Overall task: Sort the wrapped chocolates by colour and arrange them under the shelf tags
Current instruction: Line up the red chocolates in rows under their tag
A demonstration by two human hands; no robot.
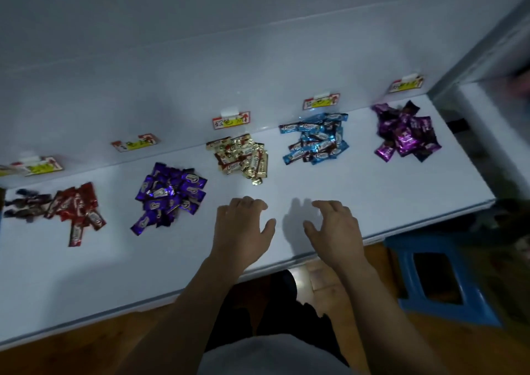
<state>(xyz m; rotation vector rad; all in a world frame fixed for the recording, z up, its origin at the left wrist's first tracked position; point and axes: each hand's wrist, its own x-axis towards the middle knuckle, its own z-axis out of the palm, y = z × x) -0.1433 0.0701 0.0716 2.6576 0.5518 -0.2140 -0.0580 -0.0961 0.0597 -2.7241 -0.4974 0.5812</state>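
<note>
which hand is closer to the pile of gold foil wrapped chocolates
Left. The left hand is directly in front of the pile of gold foil wrapped chocolates, on the person's side; the right hand is farther off to the right.

Five messy heaps of wrapped chocolates sit in a row on the white shelf (358,196), each just in front of a red-and-yellow tag. Left to right:

- The red heap (76,211) has a few blurry dark pieces (25,204) beside it, at the first tag (43,166).
- The violet heap (169,196) is at the second tag (134,142).
- The gold heap (242,156) is at the third tag (231,120).
- The light-blue heap (317,139) is at the fourth tag (321,101).
- The magenta heap (405,132) is at the fifth tag (406,83).
</note>
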